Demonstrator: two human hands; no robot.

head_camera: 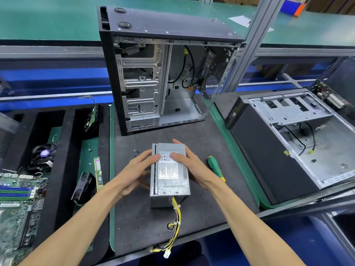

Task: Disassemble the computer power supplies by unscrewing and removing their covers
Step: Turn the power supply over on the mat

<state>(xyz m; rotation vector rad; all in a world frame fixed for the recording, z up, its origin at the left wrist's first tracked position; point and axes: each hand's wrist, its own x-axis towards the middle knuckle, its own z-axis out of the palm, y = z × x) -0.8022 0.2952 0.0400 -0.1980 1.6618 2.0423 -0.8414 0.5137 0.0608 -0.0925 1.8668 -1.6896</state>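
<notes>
Head view: power supply (169, 175) flanks hidden behind left hand (134, 169), right hand (189, 164).

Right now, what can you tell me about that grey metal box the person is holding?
The power supply is a grey sheet-metal box with a white printed label on top, lying on the dark mat. A yellow-and-black cable bundle trails from its near end. The left hand and right hand grip its sides, thumbs on top.

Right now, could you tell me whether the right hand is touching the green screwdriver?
Apart. The head view shows the right hand gripping the power supply, with bare grey mat between it and the green screwdriver.
</notes>
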